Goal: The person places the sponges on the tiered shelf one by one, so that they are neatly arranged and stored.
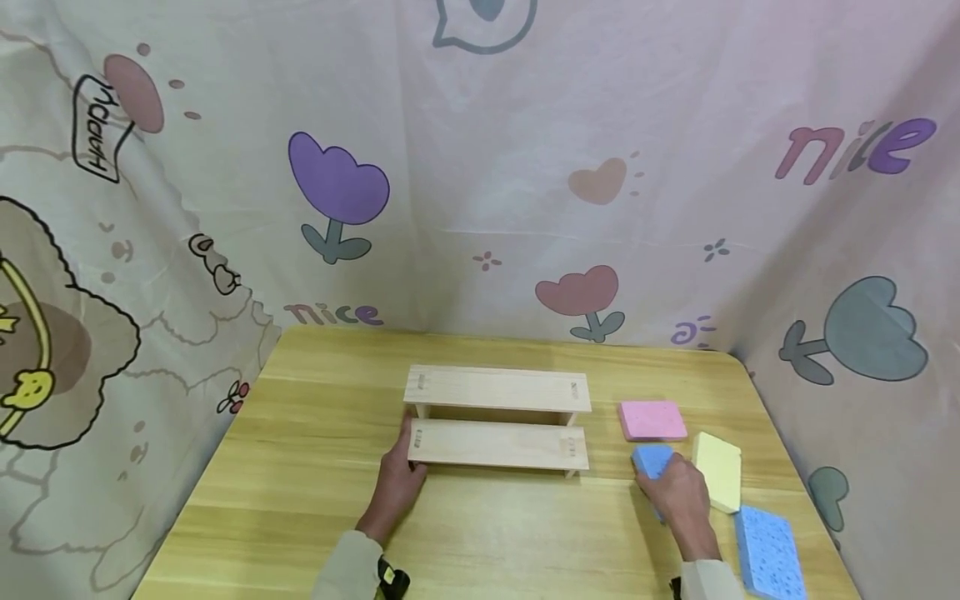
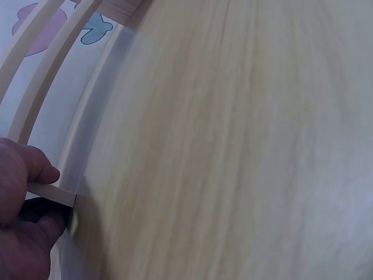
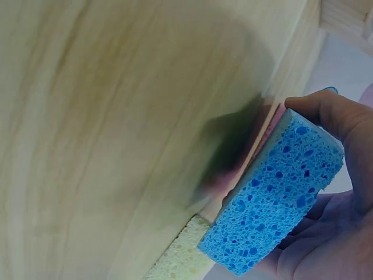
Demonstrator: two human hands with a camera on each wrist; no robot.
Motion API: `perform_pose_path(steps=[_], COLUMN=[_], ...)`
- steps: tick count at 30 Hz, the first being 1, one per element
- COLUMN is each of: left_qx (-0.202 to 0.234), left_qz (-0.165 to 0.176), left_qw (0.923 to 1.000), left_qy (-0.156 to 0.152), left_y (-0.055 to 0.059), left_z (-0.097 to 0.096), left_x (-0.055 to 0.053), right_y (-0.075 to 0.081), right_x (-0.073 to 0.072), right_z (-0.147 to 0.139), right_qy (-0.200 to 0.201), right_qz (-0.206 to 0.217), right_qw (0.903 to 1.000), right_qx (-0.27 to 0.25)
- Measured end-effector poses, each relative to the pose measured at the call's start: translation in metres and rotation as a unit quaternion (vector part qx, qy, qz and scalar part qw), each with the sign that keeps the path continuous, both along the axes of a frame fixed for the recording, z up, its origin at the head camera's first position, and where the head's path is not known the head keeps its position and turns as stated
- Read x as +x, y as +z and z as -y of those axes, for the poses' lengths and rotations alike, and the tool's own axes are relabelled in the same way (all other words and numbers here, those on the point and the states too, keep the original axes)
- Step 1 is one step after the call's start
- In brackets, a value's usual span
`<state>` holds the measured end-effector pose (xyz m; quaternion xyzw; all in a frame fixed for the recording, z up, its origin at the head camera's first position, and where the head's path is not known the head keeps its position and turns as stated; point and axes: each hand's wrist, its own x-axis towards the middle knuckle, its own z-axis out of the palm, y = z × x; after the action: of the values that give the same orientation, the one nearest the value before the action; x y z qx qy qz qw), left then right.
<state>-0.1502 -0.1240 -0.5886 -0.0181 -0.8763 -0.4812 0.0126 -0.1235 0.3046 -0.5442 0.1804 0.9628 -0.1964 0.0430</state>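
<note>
A pale wooden two-step shelf (image 1: 498,443) stands at the middle of the table. My left hand (image 1: 397,483) grips its lower left end; in the left wrist view the thumb and fingers (image 2: 41,166) close round a thin wooden piece (image 2: 55,193). To the right, my right hand (image 1: 681,492) holds a blue sponge (image 1: 651,460). Seen from the right wrist, this pitted blue sponge (image 3: 274,192) is tilted, with fingers on its far side and a dark shadow on the table beside it.
Beyond the right hand lies a pink sponge (image 1: 652,421). A pale yellow sponge (image 1: 717,471) is just right of that hand, and a second blue sponge (image 1: 771,552) lies nearer the table's right edge. A printed cloth (image 1: 480,167) hangs behind the wooden table (image 1: 247,492).
</note>
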Motion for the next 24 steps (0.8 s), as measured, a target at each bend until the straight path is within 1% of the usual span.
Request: perform_pose_path(steps=[3,7,15,18,24], left_qx=[-0.002,-0.004,0.002,-0.001,0.001], left_qz=[-0.005,-0.008,-0.006,-0.008,-0.014], left_qw=[1.0,1.0,1.0,0.9999,0.9999], left_qy=[0.0,0.002,-0.002,-0.006,-0.001], left_y=[0.001,0.002,0.002,0.001,0.0], left_z=[-0.001,-0.001,-0.001,-0.001,-0.001], left_x=[0.0,0.001,0.0,-0.001,0.0], right_y=[0.003,0.011,0.036,0.045,0.06], right_x=[0.002,0.004,0.004,0.001,-0.01], right_z=[0.002,0.006,0.017,0.02,0.027], right_qy=[0.006,0.019,0.045,0.051,0.073], right_qz=[0.001,-0.009,-0.059,-0.071,-0.095], right_qw=[0.9999,0.9996,0.9971,0.996,0.9927], right_qx=[-0.01,-0.018,-0.016,-0.013,-0.015])
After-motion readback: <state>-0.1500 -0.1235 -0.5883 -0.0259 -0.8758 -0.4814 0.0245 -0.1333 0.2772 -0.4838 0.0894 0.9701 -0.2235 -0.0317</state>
